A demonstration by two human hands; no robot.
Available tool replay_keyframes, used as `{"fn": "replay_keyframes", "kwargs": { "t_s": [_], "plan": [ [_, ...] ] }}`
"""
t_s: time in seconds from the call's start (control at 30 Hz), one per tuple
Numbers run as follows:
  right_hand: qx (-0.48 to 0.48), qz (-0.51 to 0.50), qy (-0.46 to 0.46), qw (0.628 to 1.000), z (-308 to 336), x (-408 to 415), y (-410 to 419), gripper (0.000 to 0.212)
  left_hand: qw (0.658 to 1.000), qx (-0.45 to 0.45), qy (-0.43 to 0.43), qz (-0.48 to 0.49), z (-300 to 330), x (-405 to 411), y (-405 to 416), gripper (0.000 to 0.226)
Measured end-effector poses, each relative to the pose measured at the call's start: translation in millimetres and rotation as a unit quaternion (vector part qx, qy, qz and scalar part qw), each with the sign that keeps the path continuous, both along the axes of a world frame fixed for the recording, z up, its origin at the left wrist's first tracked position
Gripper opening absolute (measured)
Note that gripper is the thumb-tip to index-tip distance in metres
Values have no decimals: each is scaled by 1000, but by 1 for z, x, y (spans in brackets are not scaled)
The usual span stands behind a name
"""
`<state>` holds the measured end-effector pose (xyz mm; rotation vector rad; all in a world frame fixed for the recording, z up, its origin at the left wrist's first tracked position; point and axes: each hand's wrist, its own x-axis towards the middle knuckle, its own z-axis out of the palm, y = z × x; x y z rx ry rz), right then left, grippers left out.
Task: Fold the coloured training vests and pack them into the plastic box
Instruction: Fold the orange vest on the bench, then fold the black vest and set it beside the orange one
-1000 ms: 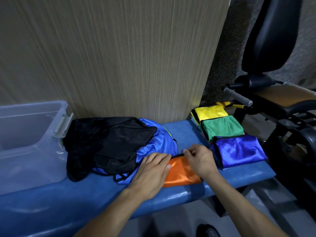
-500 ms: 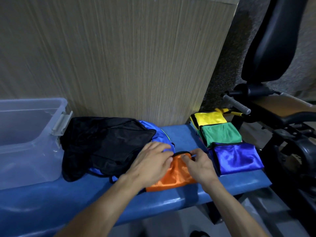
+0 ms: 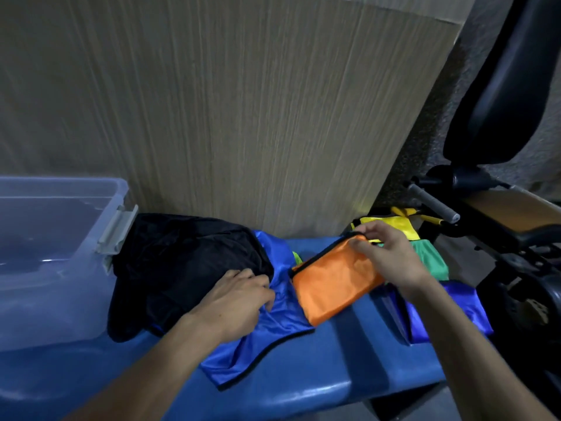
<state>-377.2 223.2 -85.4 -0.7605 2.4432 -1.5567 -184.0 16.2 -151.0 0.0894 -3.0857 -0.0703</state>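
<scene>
— How does the orange vest (image 3: 331, 284) lie?
— Folded, its long axis running from 7 to 1 o'clock, far end raised off the counter (image 3: 349, 360). The right hand (image 3: 391, 259) pinches that end.
— What changed?
— Half a second ago both hands were on it. Now the left hand (image 3: 239, 299) grips the blue vest (image 3: 267, 335).
— The plastic box (image 3: 57, 259)?
— At 9 o'clock; I can't tell its contents.

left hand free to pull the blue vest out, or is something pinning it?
Probably yes. The left hand already grips the blue vest near its upper edge. The black fabric overlaps the vest's left part, and the folded orange vest, held by the right hand, hangs at its right edge, so expect slight drag.
</scene>
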Motion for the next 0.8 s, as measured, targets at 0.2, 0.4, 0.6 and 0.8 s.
{"fn": "replay_keyframes", "kwargs": {
  "t_s": [0.2, 0.4, 0.6, 0.8],
  "plan": [
    [-50, -15, -79, 996, -12, -71, -55, 15, 999, 32, -1, -23, 2, 9, -6, 32],
    [192, -140, 69, 969, -47, -98, -92, 26, 997, 66, 2, -34, 3, 8, -11, 30],
    [260, -144, 223, 928, -60, -84, -97, 26, 998, 56, -3, -40, 4, 6, -10, 29],
    [339, 133, 308, 879, -78, -24, -85, 43, 998, 48, 9, -42, 12, 11, -5, 49]
  ]
}}
